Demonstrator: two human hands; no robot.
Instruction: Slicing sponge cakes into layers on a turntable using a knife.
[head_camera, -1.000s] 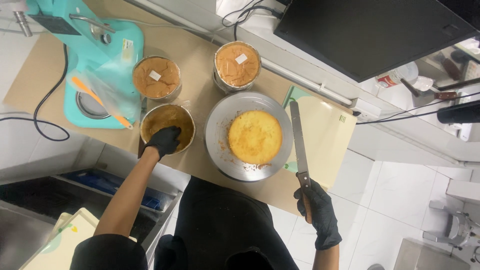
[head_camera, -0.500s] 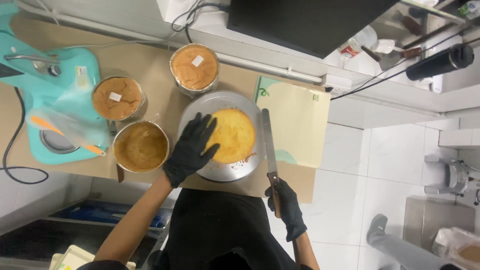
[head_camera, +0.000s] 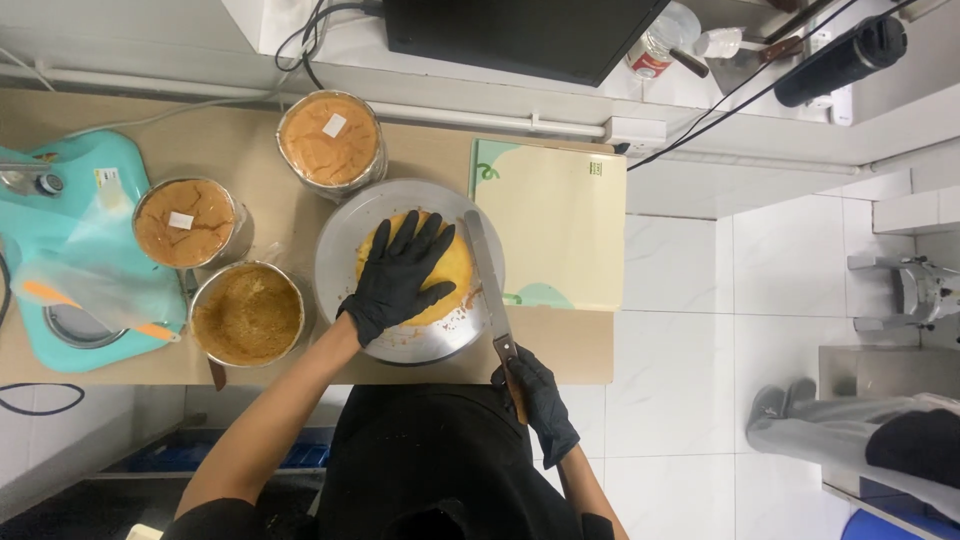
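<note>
The person stands at a tan worktable (head_camera: 250, 150), both hands in black gloves. The left hand (head_camera: 400, 275) lies flat with fingers spread wide on top of a round yellow sponge cake (head_camera: 455, 270), holding nothing, only pressing down on it. The cake sits in the middle of a round metal turntable (head_camera: 340, 250) near the table's front edge. The right hand (head_camera: 535, 395) is closed around the dark handle of a long knife (head_camera: 480, 265), whose blade runs away from the person and lies against the right side of the cake, over the turntable. Just right of the turntable lies a cream cutting board (head_camera: 560, 220) with green corners. To the left stand 3 round tins of brown cake: 1 (head_camera: 330, 140) behind the turntable, 1 (head_camera: 185, 220) further left, and 1 (head_camera: 248, 313) at the front, touching the turntable's rim or very nearly. A turquoise stand mixer (head_camera: 80, 180) sits at the far left, with a clear piping bag (head_camera: 85, 290) lying across its base.
</note>
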